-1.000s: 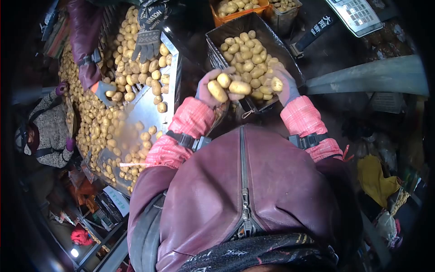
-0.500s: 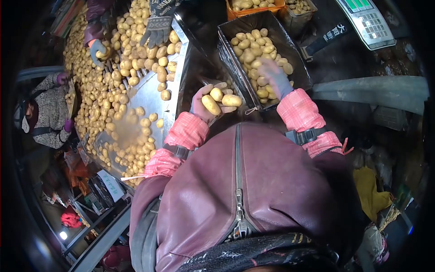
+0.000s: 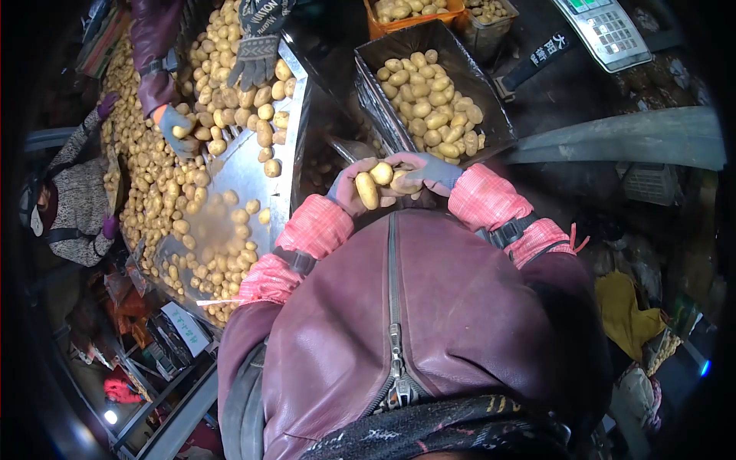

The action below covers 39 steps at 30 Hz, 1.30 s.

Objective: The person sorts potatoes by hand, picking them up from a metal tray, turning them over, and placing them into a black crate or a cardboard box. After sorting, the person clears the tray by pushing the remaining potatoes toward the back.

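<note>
Brings the right hand (image 3: 431,172) back from over the potatoes in the black-lined box (image 3: 464,73), where reaching half a second ago, to meet the left hand (image 3: 351,186) just in front of the jacket (image 3: 337,322). Still cradles held potatoes (image 3: 368,190) in the left hand, three visible, the leftmost long and standing nearly upright. Now bends the right hand's fingers around the rightmost of the three, grasping lightly or merely touching, impossible to tell which. Keeps all three near the box's closest corner, outside the box, and well apart from the potato pile on the metal table (image 3: 251,165).
</note>
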{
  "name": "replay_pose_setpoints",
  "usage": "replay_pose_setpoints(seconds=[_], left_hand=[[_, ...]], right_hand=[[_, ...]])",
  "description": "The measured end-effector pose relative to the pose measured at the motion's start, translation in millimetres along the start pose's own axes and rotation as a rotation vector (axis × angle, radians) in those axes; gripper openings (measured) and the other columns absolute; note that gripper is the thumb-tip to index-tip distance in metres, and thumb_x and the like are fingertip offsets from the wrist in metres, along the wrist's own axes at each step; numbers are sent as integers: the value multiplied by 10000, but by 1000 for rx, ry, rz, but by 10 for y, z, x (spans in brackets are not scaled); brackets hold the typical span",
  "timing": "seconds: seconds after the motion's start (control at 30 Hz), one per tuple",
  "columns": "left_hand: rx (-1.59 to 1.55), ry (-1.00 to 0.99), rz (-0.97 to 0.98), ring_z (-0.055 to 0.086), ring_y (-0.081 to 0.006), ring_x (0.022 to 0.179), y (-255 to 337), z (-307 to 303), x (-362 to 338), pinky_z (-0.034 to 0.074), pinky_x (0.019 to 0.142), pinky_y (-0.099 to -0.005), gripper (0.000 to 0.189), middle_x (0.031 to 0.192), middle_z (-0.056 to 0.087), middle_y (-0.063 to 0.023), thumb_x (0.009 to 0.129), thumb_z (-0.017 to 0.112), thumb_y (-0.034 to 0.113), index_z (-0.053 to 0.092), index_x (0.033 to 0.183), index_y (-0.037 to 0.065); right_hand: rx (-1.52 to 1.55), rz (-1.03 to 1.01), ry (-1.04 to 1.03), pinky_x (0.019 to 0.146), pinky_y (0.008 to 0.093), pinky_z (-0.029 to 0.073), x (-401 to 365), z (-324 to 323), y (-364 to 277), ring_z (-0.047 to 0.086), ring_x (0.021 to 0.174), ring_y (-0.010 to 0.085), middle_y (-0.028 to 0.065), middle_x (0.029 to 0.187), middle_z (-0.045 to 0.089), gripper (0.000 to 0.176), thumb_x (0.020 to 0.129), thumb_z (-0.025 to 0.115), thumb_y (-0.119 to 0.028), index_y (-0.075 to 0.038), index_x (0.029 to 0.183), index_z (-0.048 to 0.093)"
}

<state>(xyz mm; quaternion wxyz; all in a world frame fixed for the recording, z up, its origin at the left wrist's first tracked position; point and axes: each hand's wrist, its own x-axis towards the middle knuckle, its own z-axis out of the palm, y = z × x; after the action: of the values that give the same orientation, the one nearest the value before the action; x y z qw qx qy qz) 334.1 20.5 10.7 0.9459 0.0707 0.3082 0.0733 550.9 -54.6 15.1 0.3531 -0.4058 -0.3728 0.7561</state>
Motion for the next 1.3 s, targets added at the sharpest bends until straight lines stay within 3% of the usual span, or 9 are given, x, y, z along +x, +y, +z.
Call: replay_pose_setpoints(seconds=[0.17, 0.2, 0.37, 0.63, 0.67, 0.8, 0.9, 1.1, 1.3], left_hand=[[8, 85, 16, 691, -395, 893, -17, -143, -77, 559, 644, -411, 342, 1092, 677, -203, 930, 569, 296, 614, 1135, 26], [10, 105, 39, 691, -389, 862, -24, -192, -86, 551, 616, -398, 347, 1067, 680, -202, 927, 570, 299, 614, 1135, 25], [-8, 116, 116, 681, -361, 772, 8, -241, -198, 525, 550, -364, 368, 1013, 684, -201, 920, 552, 311, 615, 1124, 11], [-39, 120, 139, 661, -353, 752, 3, -250, -250, 516, 542, -358, 385, 1009, 676, -209, 919, 529, 318, 615, 1111, -4], [-25, 127, 144, 660, -354, 754, -2, -253, -251, 516, 541, -358, 385, 1008, 675, -210, 920, 528, 320, 616, 1110, -4], [-34, 105, 168, 662, -352, 764, -35, -326, -247, 520, 556, -363, 392, 1013, 670, -214, 924, 525, 332, 612, 1120, 4], [-52, 87, 189, 663, -350, 773, -36, -303, -239, 524, 573, -367, 397, 1026, 667, -215, 928, 522, 339, 607, 1132, 8], [116, 169, 217, 666, -294, 807, -26, -51, -298, 539, 625, -353, 405, 1081, 662, -144, 960, 529, 338, 567, 1245, 53], [339, 88, 111, 670, -222, 786, -38, 143, -324, 550, 638, -350, 505, 1159, 662, -129, 968, 538, 381, 516, 1367, 73]], right_hand=[[66, 199, 58, 644, 248, 496, -289, -162, -38, 641, 890, 145, 62, 1043, 654, 376, 899, 659, -263, -51, 1205, 610], [48, 163, 93, 615, 237, 490, -380, -190, -86, 657, 775, 150, 68, 959, 674, 336, 912, 622, -269, -46, 1162, 634], [-7, -73, 631, 465, 217, 390, -721, -543, -178, 592, 621, 110, 56, 840, 675, 333, 952, 571, -360, -58, 1061, 659], [-94, -379, 888, 683, 234, 490, -519, -750, -320, 618, 801, 105, 30, 936, 657, 335, 964, 611, -309, -20, 1125, 663], [-82, -338, 889, 830, 255, 489, -401, -852, -225, 612, 933, 111, 40, 1022, 652, 327, 963, 627, -275, -24, 1171, 654], [-233, -331, 751, 844, 272, 514, 45, -873, -63, 585, 1045, 149, 57, 1235, 575, 454, 966, 629, -279, -62, 1354, 540], [16, -357, 668, 854, 300, 534, 238, -859, 129, 577, 1077, 167, 68, 1261, 546, 570, 950, 646, -306, -78, 1435, 452], [-100, -18, 91, 869, 313, 530, 128, -122, -23, 573, 1068, 176, 67, 1217, 542, 603, 965, 604, -414, -103, 1451, 432], [-21, 147, 68, 707, 225, 479, 122, 43, 33, 552, 908, 81, 17, 1118, 586, 598, 939, 636, -437, -112, 1409, 461]])
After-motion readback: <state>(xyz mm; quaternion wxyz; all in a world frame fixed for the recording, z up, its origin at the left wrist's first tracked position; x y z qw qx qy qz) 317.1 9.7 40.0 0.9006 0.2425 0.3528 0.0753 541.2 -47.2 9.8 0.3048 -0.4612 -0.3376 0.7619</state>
